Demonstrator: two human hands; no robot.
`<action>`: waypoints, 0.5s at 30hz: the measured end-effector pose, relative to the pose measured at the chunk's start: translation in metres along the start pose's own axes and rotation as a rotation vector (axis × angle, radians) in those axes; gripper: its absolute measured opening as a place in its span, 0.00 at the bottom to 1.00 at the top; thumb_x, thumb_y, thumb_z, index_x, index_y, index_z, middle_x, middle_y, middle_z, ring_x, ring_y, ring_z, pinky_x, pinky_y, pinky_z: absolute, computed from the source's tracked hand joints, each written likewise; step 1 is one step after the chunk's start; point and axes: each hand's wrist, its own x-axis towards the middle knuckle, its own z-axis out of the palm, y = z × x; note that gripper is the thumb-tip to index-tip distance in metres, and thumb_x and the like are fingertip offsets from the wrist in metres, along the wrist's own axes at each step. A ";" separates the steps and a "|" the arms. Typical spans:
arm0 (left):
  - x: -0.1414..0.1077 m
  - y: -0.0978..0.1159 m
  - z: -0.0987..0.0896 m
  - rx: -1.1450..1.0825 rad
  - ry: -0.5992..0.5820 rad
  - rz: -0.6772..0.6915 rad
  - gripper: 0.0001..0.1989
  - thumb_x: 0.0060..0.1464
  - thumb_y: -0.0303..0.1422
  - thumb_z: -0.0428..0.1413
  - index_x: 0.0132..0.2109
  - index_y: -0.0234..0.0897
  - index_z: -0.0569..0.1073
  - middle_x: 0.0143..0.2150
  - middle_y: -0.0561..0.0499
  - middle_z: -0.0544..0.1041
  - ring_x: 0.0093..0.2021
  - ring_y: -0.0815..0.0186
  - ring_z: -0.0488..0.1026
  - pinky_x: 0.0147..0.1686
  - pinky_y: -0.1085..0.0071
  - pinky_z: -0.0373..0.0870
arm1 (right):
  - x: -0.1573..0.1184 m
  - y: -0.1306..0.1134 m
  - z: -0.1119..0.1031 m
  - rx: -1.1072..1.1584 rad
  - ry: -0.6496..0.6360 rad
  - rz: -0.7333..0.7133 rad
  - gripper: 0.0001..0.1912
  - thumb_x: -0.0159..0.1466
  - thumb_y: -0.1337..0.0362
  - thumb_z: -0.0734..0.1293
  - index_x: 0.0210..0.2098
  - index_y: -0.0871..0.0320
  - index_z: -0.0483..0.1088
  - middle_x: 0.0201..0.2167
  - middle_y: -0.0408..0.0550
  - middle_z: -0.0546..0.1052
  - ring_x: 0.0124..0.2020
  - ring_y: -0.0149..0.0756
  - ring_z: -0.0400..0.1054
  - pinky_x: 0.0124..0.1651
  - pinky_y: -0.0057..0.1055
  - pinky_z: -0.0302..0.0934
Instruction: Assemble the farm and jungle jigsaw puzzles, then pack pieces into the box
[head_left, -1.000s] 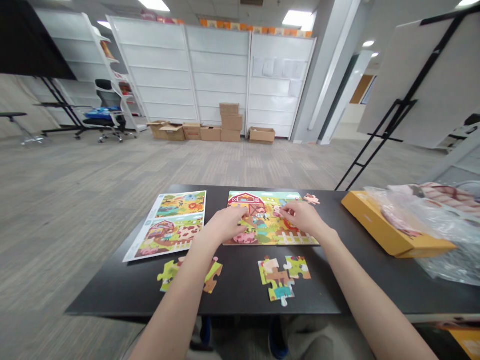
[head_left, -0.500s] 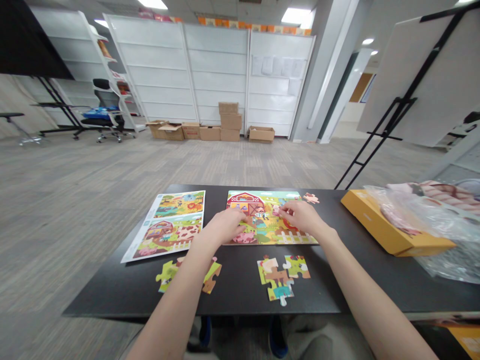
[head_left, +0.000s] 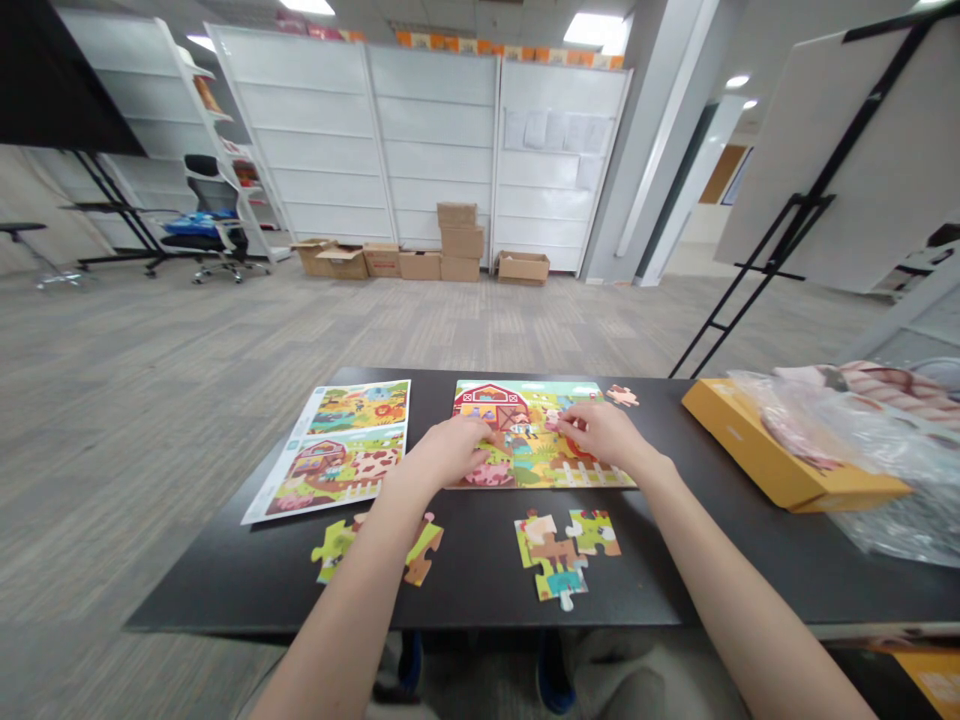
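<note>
- The puzzle [head_left: 536, 462] lies on the counter [head_left: 480, 570], partly covered.
- Left hand [head_left: 454, 447]: fingers bent over the barn side; cannot tell whether they pinch a piece.
- Right hand [head_left: 600, 430]: thumb and fingertips drawn close together over the right half; cannot tell if a piece sits between.
- Loose pieces [head_left: 559, 562] lie nearer the front edge; the left forearm [head_left: 364, 580] hides some.
- The sheet's [head_left: 319, 465] print is too small to read.
- Plastic [head_left: 892, 490] partly covers the yellow box [head_left: 780, 460], blurring its contents.
- Cartons' [head_left: 523, 268] insides: unclear.

Left grip [head_left: 454, 447] and right grip [head_left: 600, 433] at farm puzzle [head_left: 534, 464], loose pieces [head_left: 556, 554], picture sheet [head_left: 330, 455] alongside
</note>
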 end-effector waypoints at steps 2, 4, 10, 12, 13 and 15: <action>0.000 0.000 0.001 0.020 0.007 -0.010 0.14 0.59 0.29 0.54 0.49 0.47 0.79 0.52 0.51 0.80 0.54 0.61 0.75 0.55 0.67 0.70 | 0.000 0.001 0.001 -0.003 0.002 -0.003 0.16 0.69 0.55 0.63 0.31 0.55 0.76 0.30 0.46 0.79 0.31 0.35 0.69 0.32 0.29 0.52; 0.000 -0.001 0.003 0.039 0.010 -0.020 0.14 0.59 0.30 0.53 0.49 0.47 0.79 0.51 0.51 0.80 0.54 0.60 0.75 0.55 0.66 0.70 | 0.000 0.001 0.001 -0.002 0.002 -0.007 0.16 0.68 0.56 0.63 0.31 0.55 0.76 0.30 0.46 0.79 0.31 0.35 0.70 0.33 0.29 0.52; 0.002 -0.001 0.004 0.056 0.002 -0.042 0.14 0.58 0.31 0.55 0.48 0.47 0.80 0.50 0.49 0.80 0.53 0.59 0.75 0.54 0.65 0.71 | -0.001 0.001 0.000 0.004 -0.001 -0.012 0.16 0.69 0.55 0.62 0.31 0.54 0.76 0.30 0.46 0.80 0.31 0.35 0.70 0.32 0.29 0.52; 0.002 0.000 0.004 0.050 0.007 -0.028 0.13 0.58 0.31 0.54 0.47 0.46 0.80 0.51 0.49 0.80 0.54 0.58 0.75 0.54 0.65 0.71 | -0.001 0.001 0.000 0.001 -0.003 -0.018 0.17 0.69 0.55 0.62 0.30 0.55 0.76 0.30 0.46 0.80 0.31 0.35 0.70 0.33 0.29 0.52; 0.003 0.001 0.005 0.046 0.012 -0.021 0.13 0.58 0.31 0.54 0.47 0.45 0.80 0.51 0.48 0.80 0.54 0.59 0.75 0.54 0.64 0.71 | 0.000 0.001 0.000 0.000 -0.004 -0.018 0.17 0.69 0.54 0.62 0.30 0.55 0.76 0.30 0.46 0.80 0.31 0.35 0.70 0.33 0.29 0.52; 0.003 0.002 0.005 0.042 0.028 -0.017 0.13 0.59 0.31 0.53 0.48 0.44 0.79 0.51 0.47 0.79 0.53 0.59 0.75 0.54 0.64 0.71 | 0.000 0.001 0.000 -0.001 -0.006 -0.013 0.18 0.69 0.54 0.62 0.30 0.55 0.76 0.30 0.46 0.80 0.31 0.35 0.70 0.32 0.29 0.52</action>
